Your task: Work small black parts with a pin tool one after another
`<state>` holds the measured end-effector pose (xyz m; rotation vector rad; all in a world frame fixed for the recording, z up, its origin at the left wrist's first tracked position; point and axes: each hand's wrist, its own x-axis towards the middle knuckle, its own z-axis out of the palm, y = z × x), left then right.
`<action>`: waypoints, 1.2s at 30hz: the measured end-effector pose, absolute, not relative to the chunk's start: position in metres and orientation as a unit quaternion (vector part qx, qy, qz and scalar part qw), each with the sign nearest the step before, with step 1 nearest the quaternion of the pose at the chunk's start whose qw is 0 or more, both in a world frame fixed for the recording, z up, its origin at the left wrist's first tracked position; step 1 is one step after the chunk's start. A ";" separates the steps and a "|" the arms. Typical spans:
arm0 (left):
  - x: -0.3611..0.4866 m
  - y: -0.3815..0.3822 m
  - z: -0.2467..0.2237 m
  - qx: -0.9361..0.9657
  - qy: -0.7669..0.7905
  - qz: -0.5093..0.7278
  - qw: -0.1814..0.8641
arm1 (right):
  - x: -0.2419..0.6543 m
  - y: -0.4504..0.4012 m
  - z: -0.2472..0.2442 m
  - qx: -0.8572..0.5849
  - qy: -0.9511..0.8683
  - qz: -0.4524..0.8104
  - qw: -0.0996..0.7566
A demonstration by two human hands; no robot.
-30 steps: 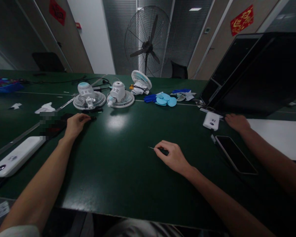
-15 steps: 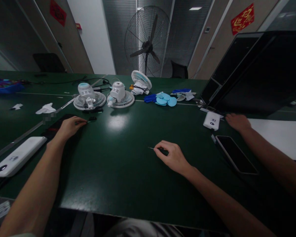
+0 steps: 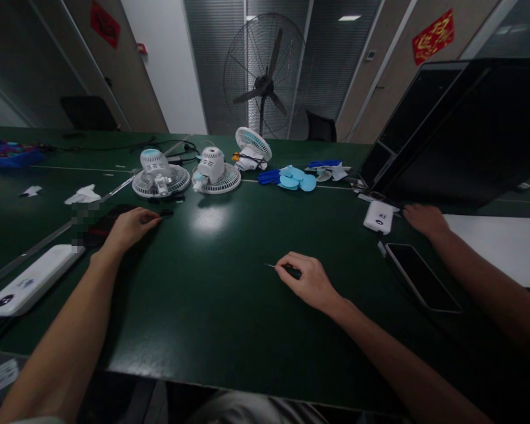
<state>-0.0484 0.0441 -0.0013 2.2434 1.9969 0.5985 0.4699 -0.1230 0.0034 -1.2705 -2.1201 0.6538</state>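
My right hand (image 3: 307, 280) hovers at or just above the middle of the green table (image 3: 212, 335), thumb and forefinger pinched on a thin needle-like metal piece (image 3: 269, 265) pointing left. My left hand (image 3: 135, 228) reaches out on the left, its fingertips pressed together beside a small black object (image 3: 166, 212) on the table. Whatever those fingertips hold is too small to make out. Beyond it two white desk fans lie face down: one fan (image 3: 159, 174) on the left, another fan (image 3: 215, 171) to its right.
Another person's hand (image 3: 425, 219) rests at the right beside a white power bank (image 3: 378, 217) and a phone (image 3: 423, 277). A black monitor (image 3: 463, 135) stands behind. Blue fan blades (image 3: 297, 178) and a third fan (image 3: 252, 147) lie farther back. A white device (image 3: 33, 281) lies at the left.
My left hand has shifted slightly right, toward the small black object; the thin greenish tip seen at its fingers before is now hidden. The right hand stays put with the needle-like piece.
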 end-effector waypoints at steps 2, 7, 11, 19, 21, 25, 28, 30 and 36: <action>-0.046 0.044 -0.002 0.719 0.658 0.222 0.029 | 0.470 -0.123 0.004 -0.476 -0.793 0.246 0.289; -0.039 0.051 -0.008 0.692 0.668 0.273 0.017 | 0.469 -0.124 0.005 -0.480 -0.791 0.246 0.288; -0.038 0.056 -0.014 0.688 0.670 0.275 0.034 | 0.469 -0.124 0.004 -0.481 -0.791 0.247 0.287; -0.037 0.057 -0.014 0.691 0.660 0.293 0.032 | 0.470 -0.123 0.004 -0.481 -0.788 0.258 0.285; -0.035 0.057 -0.014 0.696 0.653 0.297 0.034 | 0.470 -0.124 0.005 -0.480 -0.790 0.254 0.285; -0.033 0.057 -0.015 0.701 0.645 0.301 0.040 | 0.469 -0.124 0.006 -0.486 -0.791 0.236 0.285; -0.033 0.057 -0.015 0.700 0.646 0.301 0.039 | 0.469 -0.124 0.005 -0.486 -0.792 0.236 0.285; -0.034 0.058 -0.015 0.702 0.646 0.298 0.038 | 0.469 -0.124 0.004 -0.484 -0.791 0.243 0.285; -0.033 0.061 -0.015 0.723 0.634 0.273 0.042 | 0.470 -0.124 0.004 -0.485 -0.790 0.245 0.283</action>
